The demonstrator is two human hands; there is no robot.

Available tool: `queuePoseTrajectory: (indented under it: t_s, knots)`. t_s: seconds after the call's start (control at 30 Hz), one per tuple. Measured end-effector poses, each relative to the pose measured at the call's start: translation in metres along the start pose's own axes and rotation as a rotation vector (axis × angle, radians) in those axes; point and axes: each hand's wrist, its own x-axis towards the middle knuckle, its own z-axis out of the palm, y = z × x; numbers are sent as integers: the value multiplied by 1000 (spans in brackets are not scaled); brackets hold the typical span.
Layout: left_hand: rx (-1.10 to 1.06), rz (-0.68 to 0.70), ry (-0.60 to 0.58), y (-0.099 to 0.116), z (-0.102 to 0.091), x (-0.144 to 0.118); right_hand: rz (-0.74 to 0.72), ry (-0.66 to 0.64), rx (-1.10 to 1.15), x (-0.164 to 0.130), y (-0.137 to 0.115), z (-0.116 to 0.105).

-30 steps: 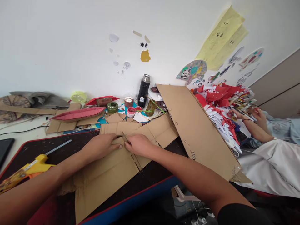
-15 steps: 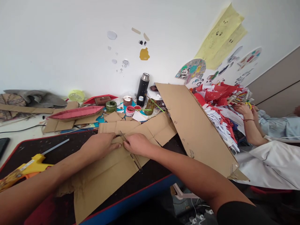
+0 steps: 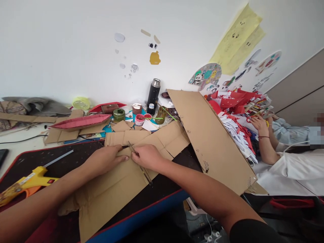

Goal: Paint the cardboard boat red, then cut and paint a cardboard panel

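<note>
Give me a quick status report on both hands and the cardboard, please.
Left hand flat on cardboard sheet. Right hand pinching thin strip along its crease. Glue gun lies clear, left.

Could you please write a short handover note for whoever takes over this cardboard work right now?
Left hand presses flat on the cardboard sheet on the dark mat. Right hand holds down a thin strip lying across the sheet. Glue gun lies at the left, untouched. Whether the strip is fixed cannot be told. A co-worker's hands work at the right.
</note>
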Motion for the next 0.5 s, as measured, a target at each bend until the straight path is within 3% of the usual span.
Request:
queuePoseTrajectory:
  t_s: [0.23,0.37,0.5]
  knots:
    - [-208,88,19,-6,2,19,92,134,225,-7,3,6]
    - [-255,98,-28,-3,-9,28,86,212,526,-14,9,5]
    - [-296,82,-48,-5,-28,17,41,285,791,-32,18,0]
